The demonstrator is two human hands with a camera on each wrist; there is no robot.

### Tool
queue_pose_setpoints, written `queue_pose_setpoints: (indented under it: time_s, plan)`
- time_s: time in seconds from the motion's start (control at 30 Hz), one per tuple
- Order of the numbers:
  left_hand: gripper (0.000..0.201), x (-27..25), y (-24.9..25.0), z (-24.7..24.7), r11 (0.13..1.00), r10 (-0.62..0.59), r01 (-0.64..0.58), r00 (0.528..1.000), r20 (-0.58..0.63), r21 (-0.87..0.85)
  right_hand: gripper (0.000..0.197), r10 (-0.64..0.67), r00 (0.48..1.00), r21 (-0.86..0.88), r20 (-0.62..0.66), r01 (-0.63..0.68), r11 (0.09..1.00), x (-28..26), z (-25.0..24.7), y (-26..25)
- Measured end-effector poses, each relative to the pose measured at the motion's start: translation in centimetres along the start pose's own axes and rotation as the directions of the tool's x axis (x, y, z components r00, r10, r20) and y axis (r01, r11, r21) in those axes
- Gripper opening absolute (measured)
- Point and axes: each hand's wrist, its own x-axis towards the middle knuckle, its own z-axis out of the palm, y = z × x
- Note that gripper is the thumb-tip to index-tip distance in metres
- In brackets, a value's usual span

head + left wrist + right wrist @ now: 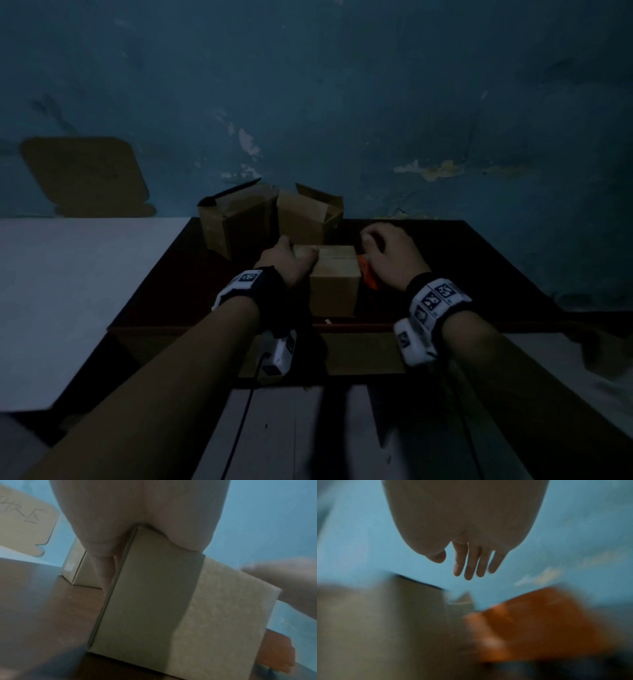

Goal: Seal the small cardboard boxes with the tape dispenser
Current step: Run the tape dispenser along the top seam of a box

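Note:
A small closed cardboard box [335, 277] stands in the middle of the dark table [462, 260]. My left hand [295, 256] grips its top left corner, thumb on the lid and fingers [103, 566] down the left side of the box [154, 601]. The orange tape dispenser [368, 275] lies right beside the box. My right hand [375, 245] hovers just over it and holds nothing. In the blurred right wrist view its fingers [468, 568] hang straight above the dispenser [530, 622].
Two open cardboard boxes [236, 219] [308, 212] stand at the back of the table against the blue wall. A flat piece of cardboard [85, 174] leans on the wall at the left, above a pale surface [68, 291].

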Motion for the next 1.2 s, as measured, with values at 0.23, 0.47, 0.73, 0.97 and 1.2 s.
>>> queue_pose_setpoints:
  time_s: [0.23, 0.47, 0.73, 0.97, 1.2]
  plan:
    - [0.063, 0.4, -0.2, 0.4, 0.997, -0.004, 0.004, 1.0, -0.011, -0.074, 0.046, 0.136, 0.962, 0.368, 0.236, -0.218, 0.904, -0.6, 4.9, -4.1]
    - [0.065, 1.3, -1.1, 0.5, 0.988, 0.01, -0.007, 1.0, 0.015, -0.152, 0.045, 0.311, 0.91, 0.682, 0.275, -0.412, 0.604, -0.8, 5.6, -3.1]
    - [0.05, 1.1, -2.3, 0.0, 0.927, 0.118, -0.092, 0.992, 0.05, -0.364, 0.042, 0.37, 0.859, 0.795, 0.353, -0.484, 0.366, -1.0, 6.5, -2.7]
    - [0.043, -0.1, -0.2, -1.2, 0.953, 0.231, -0.184, 0.955, -0.187, 0.24, 0.021, 0.471, 0.856, 0.712, 0.215, -0.467, 0.524, -1.2, 6.4, -4.9]
    - [0.033, -1.4, 0.6, -1.8, 0.918, 0.236, -0.219, 0.972, -0.01, 0.329, 0.01, 0.595, 0.8, 0.629, 0.077, -0.502, 0.593, -1.0, 7.3, -6.5]
